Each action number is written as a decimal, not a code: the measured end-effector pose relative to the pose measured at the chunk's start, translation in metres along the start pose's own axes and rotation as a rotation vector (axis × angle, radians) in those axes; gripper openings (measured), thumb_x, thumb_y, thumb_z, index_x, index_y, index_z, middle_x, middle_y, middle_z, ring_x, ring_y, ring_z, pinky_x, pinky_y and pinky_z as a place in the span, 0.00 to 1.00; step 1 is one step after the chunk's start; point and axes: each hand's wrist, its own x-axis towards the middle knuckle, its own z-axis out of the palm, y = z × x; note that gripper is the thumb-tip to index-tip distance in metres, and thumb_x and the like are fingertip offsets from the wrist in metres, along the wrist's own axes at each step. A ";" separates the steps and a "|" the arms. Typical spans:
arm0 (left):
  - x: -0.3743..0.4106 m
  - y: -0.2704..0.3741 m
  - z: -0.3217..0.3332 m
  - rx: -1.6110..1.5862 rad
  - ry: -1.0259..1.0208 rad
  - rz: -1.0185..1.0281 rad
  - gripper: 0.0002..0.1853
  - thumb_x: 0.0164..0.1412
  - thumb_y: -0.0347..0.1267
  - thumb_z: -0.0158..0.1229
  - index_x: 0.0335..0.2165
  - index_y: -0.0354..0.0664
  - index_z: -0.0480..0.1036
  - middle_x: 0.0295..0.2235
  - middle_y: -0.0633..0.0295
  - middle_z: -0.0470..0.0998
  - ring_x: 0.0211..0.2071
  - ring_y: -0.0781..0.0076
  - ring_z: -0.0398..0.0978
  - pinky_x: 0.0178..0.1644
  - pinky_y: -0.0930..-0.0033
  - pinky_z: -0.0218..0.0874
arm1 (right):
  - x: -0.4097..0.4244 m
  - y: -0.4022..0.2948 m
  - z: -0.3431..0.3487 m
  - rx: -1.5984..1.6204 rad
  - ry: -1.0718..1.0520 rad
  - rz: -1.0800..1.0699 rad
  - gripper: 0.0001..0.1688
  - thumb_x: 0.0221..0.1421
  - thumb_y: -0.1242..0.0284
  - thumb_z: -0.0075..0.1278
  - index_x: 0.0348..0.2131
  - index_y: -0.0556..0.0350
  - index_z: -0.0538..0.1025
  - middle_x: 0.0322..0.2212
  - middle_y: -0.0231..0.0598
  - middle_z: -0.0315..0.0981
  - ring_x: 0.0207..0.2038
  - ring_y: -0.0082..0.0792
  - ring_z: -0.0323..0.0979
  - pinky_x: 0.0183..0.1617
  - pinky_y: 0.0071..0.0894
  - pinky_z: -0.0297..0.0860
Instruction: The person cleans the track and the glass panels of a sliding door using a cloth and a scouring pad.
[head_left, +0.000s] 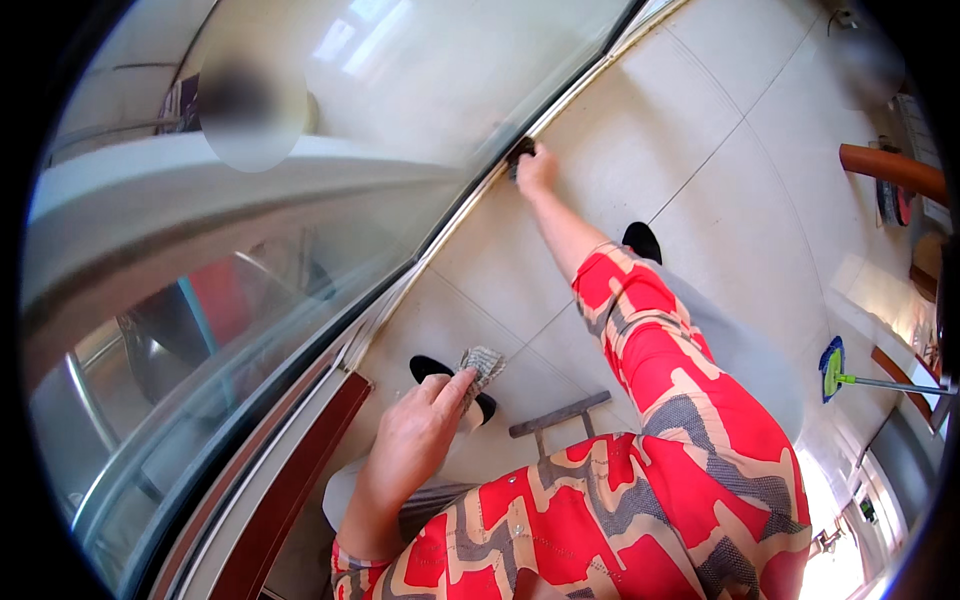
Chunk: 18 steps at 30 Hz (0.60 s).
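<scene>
My right hand (538, 171) reaches forward to the foot of a glass panel (420, 97), closed on a dark pad or cloth (520, 152) pressed against the pale bottom frame (466, 213). My left hand (420, 420) is nearer my body, over the floor, with a crumpled piece of printed paper or patterned cloth (484, 366) pinched between thumb and fingers; which of the two it is, I cannot tell. Both my feet, in black shoes (643, 241), rest on the tiles.
Close to my body, a wooden stool or small bench (560, 414) stands on the tiled floor (697, 150). A reddish-brown panel edge (300, 480) runs along the lower left. At the right are a green and blue mop head (832, 370) and a curved wooden piece (892, 171).
</scene>
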 end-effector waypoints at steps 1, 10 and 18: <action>-0.003 0.001 0.001 -0.003 0.016 0.004 0.20 0.50 0.23 0.55 0.45 0.42 0.68 0.31 0.54 0.71 0.28 0.55 0.72 0.30 0.62 0.64 | -0.027 -0.007 0.004 -0.019 -0.011 0.004 0.10 0.40 0.76 0.45 0.27 0.59 0.74 0.25 0.57 0.73 0.32 0.56 0.71 0.38 0.48 0.67; -0.041 0.002 0.012 -0.002 0.058 0.043 0.20 0.49 0.22 0.55 0.45 0.42 0.68 0.31 0.55 0.72 0.28 0.56 0.72 0.30 0.63 0.64 | -0.210 -0.012 0.059 0.002 -0.362 0.154 0.11 0.41 0.76 0.46 0.29 0.59 0.76 0.26 0.58 0.72 0.33 0.54 0.72 0.39 0.44 0.68; -0.081 -0.011 0.019 -0.024 0.099 -0.033 0.21 0.48 0.21 0.54 0.44 0.43 0.69 0.32 0.55 0.72 0.29 0.57 0.73 0.30 0.64 0.65 | -0.202 -0.004 0.071 -0.028 -0.435 0.256 0.14 0.42 0.74 0.45 0.30 0.63 0.76 0.30 0.59 0.73 0.35 0.52 0.73 0.39 0.45 0.68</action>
